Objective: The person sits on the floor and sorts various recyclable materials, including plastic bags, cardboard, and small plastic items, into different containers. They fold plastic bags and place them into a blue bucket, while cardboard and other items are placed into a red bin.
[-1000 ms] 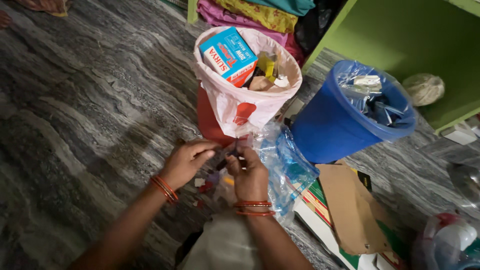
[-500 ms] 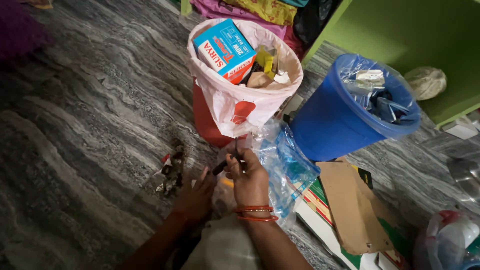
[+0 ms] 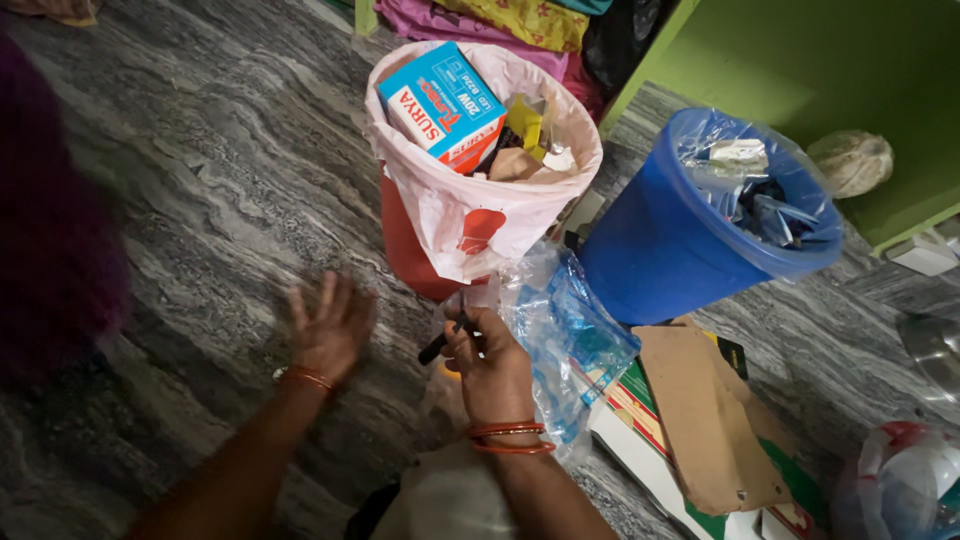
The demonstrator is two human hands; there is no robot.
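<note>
The right hand (image 3: 492, 368) is closed around a small dark tool (image 3: 447, 338), thin and stick-like, held low in front of the red bin (image 3: 405, 245); what kind of tool it is cannot be made out. The tool sits between thumb and fingers, with its dark end projecting to the left of the fist. It appears rigid and light, so a pinch grip near its middle should control it; its narrow shaft could twist if held only at the tip. The left hand (image 3: 328, 325) is open, fingers spread, holding nothing, hovering above the grey stone floor (image 3: 180, 200) and apart from the tool. Just right of the right hand lies a clear plastic bag (image 3: 560, 330), touching or nearly touching the knuckles; it looks thin, limp and slippery, best gathered in a bunch at its top edge. The red bin carries a pale pink liner (image 3: 470, 210) filled with a blue carton (image 3: 445, 105) and scraps. A blue bin (image 3: 670, 250) stands beside it, with flat cardboard (image 3: 705, 420) near its base.
</note>
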